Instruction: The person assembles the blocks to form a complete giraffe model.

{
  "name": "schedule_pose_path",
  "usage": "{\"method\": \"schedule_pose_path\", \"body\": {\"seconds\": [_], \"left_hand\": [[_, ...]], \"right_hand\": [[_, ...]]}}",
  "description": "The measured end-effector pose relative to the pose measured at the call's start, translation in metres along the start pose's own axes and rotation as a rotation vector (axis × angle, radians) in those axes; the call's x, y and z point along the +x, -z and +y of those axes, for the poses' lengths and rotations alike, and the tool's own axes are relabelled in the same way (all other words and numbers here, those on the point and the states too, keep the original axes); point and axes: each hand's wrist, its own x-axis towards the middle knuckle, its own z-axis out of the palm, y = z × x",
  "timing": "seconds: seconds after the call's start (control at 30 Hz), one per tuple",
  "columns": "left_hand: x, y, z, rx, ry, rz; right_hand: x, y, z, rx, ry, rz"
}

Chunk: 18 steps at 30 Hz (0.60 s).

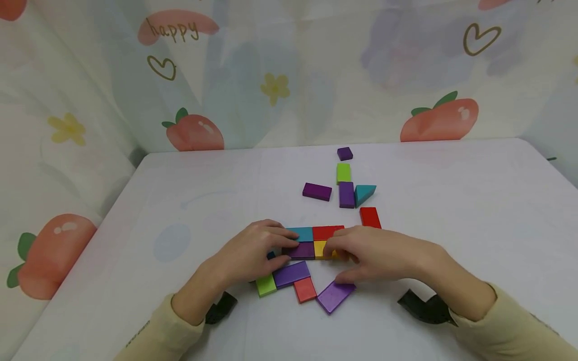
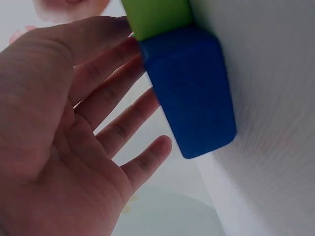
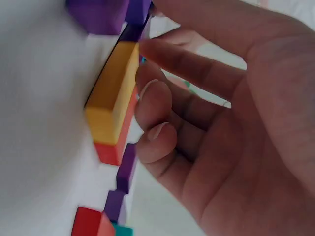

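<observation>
Two rows of flat blocks lie edge to edge: a teal block [image 1: 302, 234] and a red block [image 1: 328, 232] behind, a purple block [image 1: 301, 251] and a yellow block [image 1: 319, 249] in front. My left hand [image 1: 257, 248] touches the left end of these rows with loosely extended fingers. In the left wrist view a blue block [image 2: 192, 93] and a green block [image 2: 160, 17] are beside its fingers. My right hand [image 1: 381, 250] rests its index fingertip on the yellow block, its other fingers bent. Its thumb is at a loose purple block [image 1: 335, 298].
In front lie a tilted violet block [image 1: 291, 275], a lime block [image 1: 266, 286] and a small red block [image 1: 305, 290]. Behind are another red block [image 1: 370, 217], a teal triangle [image 1: 364, 194], several purple blocks and a lime block [image 1: 343, 172]. A printed cloth hangs behind the table.
</observation>
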Motion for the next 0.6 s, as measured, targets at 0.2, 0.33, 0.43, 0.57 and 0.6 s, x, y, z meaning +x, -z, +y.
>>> {"method": "schedule_pose_path", "body": {"seconds": [0.2,0.33,0.43,0.57,0.6], "left_hand": [[0.000,0.000,0.000,0.001,-0.007,0.007],[0.000,0.000,0.000,0.001,-0.009,0.004],[0.000,0.001,0.000,0.003,-0.009,0.001],[-0.001,0.001,0.001,0.006,-0.007,-0.001],[-0.001,0.001,0.001,0.003,-0.006,-0.001]], "right_hand": [[-0.008,-0.005,-0.012,0.042,0.001,-0.137],[-0.013,-0.007,-0.016,0.058,-0.014,-0.198],[-0.014,-0.007,-0.016,0.064,0.000,-0.211],[-0.014,-0.005,-0.015,0.069,0.016,-0.210],[-0.015,-0.005,-0.015,0.065,0.017,-0.208]]}}
